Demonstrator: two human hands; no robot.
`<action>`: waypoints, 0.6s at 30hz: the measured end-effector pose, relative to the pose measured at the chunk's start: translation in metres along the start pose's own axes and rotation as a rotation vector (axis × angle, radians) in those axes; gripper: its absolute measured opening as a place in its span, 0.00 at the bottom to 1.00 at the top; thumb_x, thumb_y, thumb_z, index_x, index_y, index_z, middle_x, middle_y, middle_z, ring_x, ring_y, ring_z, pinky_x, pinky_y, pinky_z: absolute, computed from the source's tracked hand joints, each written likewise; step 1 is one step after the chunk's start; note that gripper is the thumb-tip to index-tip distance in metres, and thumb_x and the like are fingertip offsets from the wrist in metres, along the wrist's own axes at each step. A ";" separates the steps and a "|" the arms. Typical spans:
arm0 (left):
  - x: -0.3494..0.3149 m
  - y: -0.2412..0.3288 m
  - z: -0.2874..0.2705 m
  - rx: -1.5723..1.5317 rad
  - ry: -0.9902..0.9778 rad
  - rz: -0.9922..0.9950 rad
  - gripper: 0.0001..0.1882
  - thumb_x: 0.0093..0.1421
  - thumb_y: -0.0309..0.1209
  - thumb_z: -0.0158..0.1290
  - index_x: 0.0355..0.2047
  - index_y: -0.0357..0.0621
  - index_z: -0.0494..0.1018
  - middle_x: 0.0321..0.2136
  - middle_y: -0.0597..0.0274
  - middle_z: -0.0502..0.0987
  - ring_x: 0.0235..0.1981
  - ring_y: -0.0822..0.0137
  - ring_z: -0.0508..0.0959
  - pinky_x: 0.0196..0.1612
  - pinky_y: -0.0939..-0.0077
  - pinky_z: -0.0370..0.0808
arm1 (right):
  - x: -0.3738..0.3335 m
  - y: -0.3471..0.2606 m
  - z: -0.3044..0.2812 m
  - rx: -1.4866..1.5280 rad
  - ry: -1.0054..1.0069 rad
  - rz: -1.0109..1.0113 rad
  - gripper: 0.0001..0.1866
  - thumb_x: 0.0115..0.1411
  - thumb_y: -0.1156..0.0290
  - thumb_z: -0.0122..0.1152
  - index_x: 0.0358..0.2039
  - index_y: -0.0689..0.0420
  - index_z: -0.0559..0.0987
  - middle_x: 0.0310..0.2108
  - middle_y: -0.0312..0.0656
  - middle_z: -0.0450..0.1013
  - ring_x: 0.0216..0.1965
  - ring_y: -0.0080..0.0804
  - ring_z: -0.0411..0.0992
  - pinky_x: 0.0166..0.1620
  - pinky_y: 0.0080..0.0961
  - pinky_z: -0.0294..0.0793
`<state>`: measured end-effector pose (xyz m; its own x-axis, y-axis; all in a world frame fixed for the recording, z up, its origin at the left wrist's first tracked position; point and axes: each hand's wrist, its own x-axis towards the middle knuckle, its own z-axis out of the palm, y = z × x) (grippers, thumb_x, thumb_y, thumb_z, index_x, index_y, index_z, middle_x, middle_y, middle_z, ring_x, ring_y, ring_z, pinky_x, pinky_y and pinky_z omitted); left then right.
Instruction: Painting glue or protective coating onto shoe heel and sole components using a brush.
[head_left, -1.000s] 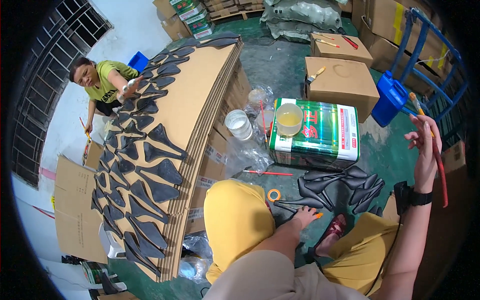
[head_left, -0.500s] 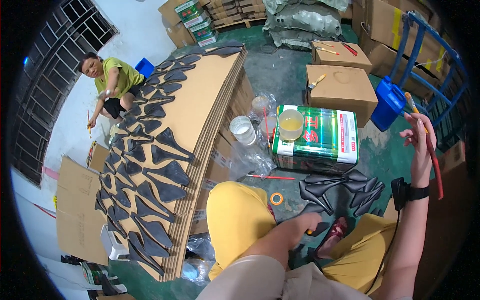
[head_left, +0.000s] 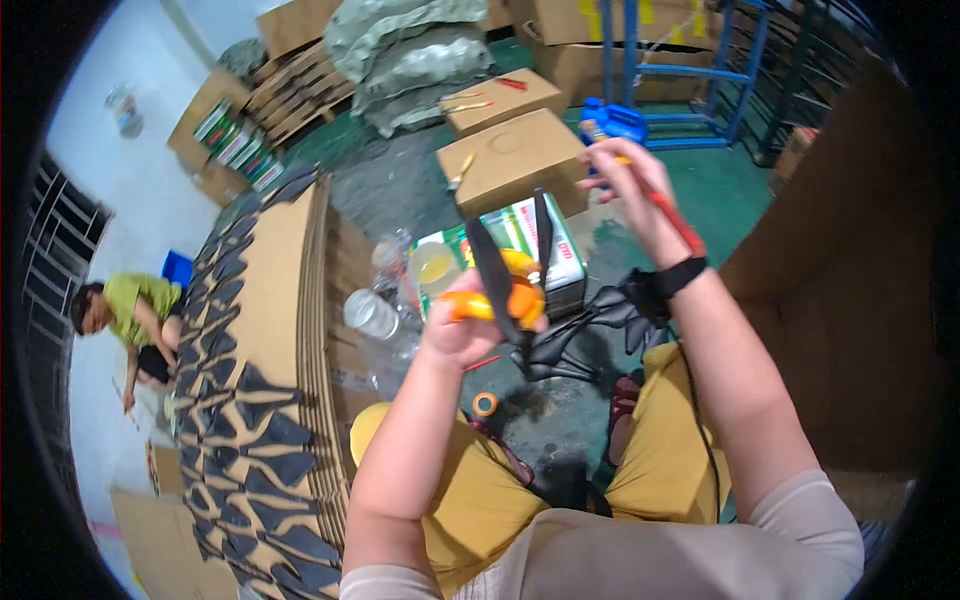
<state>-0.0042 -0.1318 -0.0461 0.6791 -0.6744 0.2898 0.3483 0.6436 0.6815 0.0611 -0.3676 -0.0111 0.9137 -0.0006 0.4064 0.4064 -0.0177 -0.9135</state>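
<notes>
Raised in front of me, my left hand (head_left: pixel 462 325) grips a black bicycle saddle piece (head_left: pixel 490 265), seen nearly edge-on with a second narrow black part behind it. Orange covers sit on several fingers of that hand. My right hand (head_left: pixel 632 205), farther right, holds a paintbrush (head_left: pixel 675 215) by its red handle, bristles pointing up and away. Below and beyond the left hand stands a green and white tin (head_left: pixel 567 255), partly hidden. On it rests a clear cup (head_left: pixel 434 268) of yellow liquid. Several black bicycle saddles (head_left: pixel 560 355) lie on the floor.
Rows of black saddle pieces (head_left: pixel 275 435) cover stacked cardboard (head_left: pixel 270 290) at left, where a co-worker (head_left: pixel 140 320) crouches with a brush. A clear tub (head_left: pixel 370 315) and tape roll (head_left: pixel 484 404) are near. Cardboard boxes (head_left: pixel 515 155), a blue jug (head_left: pixel 620 125) and a trolley (head_left: pixel 690 75) stand beyond.
My left hand has come up from near the floor, now with the black saddle piece in it. The right hand still holds the brush. The view has turned to the right.
</notes>
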 end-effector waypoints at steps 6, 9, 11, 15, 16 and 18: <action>0.009 0.007 0.022 -0.243 0.206 0.131 0.23 0.55 0.46 0.42 0.47 0.47 0.67 0.39 0.58 0.72 0.34 0.60 0.71 0.24 0.70 0.64 | -0.015 -0.010 0.035 0.287 -0.109 0.155 0.21 0.62 0.54 0.47 0.44 0.59 0.70 0.41 0.41 0.72 0.38 0.24 0.73 0.39 0.19 0.70; 0.012 0.003 0.012 -0.342 0.161 0.110 0.23 0.59 0.47 0.38 0.47 0.49 0.67 0.39 0.58 0.72 0.35 0.59 0.72 0.22 0.73 0.64 | -0.013 -0.004 0.045 0.347 -0.191 0.087 0.15 0.60 0.62 0.53 0.40 0.60 0.71 0.39 0.41 0.74 0.40 0.23 0.71 0.45 0.20 0.70; 0.013 0.003 0.012 -0.364 0.178 0.098 0.23 0.59 0.48 0.37 0.48 0.49 0.67 0.38 0.58 0.72 0.35 0.59 0.72 0.21 0.74 0.64 | -0.013 -0.009 0.053 0.440 -0.304 0.207 0.08 0.58 0.70 0.56 0.36 0.60 0.71 0.39 0.43 0.74 0.40 0.23 0.71 0.45 0.20 0.71; 0.018 0.009 0.003 -0.357 0.257 0.190 0.27 0.60 0.53 0.35 0.51 0.50 0.64 0.38 0.58 0.73 0.34 0.59 0.73 0.23 0.69 0.67 | -0.002 -0.004 0.053 0.449 -0.211 0.257 0.09 0.57 0.69 0.55 0.35 0.61 0.71 0.39 0.45 0.73 0.40 0.28 0.73 0.45 0.23 0.72; 0.019 0.013 0.003 -0.324 0.385 0.281 0.29 0.60 0.55 0.34 0.53 0.50 0.62 0.39 0.58 0.73 0.34 0.60 0.73 0.26 0.66 0.68 | 0.002 -0.003 0.051 0.453 -0.151 0.234 0.09 0.57 0.69 0.55 0.35 0.60 0.71 0.38 0.46 0.73 0.39 0.29 0.73 0.44 0.24 0.72; 0.020 0.016 0.000 -0.182 0.561 0.347 0.34 0.59 0.60 0.33 0.53 0.47 0.61 0.44 0.59 0.71 0.37 0.61 0.73 0.33 0.64 0.70 | 0.010 0.002 0.046 0.431 -0.088 0.143 0.10 0.57 0.68 0.56 0.36 0.60 0.70 0.39 0.46 0.73 0.38 0.29 0.73 0.43 0.24 0.72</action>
<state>0.0154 -0.1353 -0.0295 0.9861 -0.1596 0.0456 0.1194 0.8726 0.4737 0.0716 -0.3214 -0.0100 0.9504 0.1126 0.2899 0.2253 0.3933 -0.8914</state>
